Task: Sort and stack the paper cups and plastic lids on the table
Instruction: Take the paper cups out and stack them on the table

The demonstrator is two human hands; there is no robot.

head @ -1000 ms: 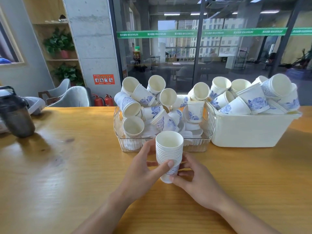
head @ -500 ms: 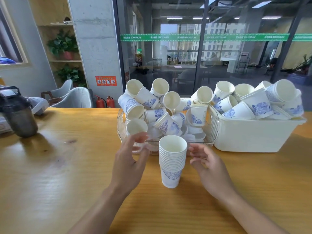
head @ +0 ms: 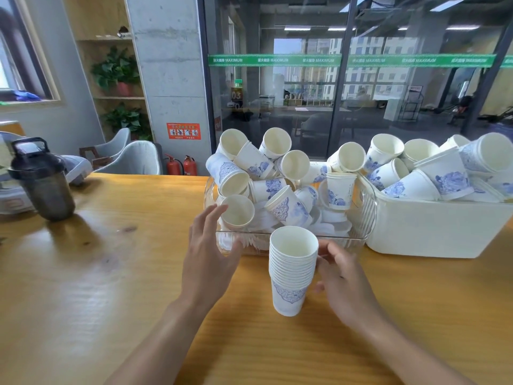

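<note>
While a tall nested stack of white paper cups with a blue pattern on the lowest one (head: 292,270) stands upright on the yellow-brown wooden table (head: 111,273), both bare hands hover at its sides and hold nothing. The left hand (head: 206,257) is raised to the left of the stack, apart from it, its fingers straight and spread, the fingertips reaching up beside a loose white paper cup lying on its side with its mouth toward the camera (head: 238,211). The right hand (head: 342,282) sits just beside the stack on the right, its fingers loosely bent and relaxed; whether they touch the cup walls cannot be told. Behind the stack stands a clear plastic basket (head: 305,240) heaped with more white-and-blue paper cups tumbled at all angles over what look like flat translucent plastic lids (head: 330,227) at the bottom. Touching the basket's right side is a white plastic tub (head: 433,232), also piled with the same kind of cups. Well apart, at the far left of the table, a dark smoky shaker bottle with a black lid (head: 41,180) stands upright.
</note>
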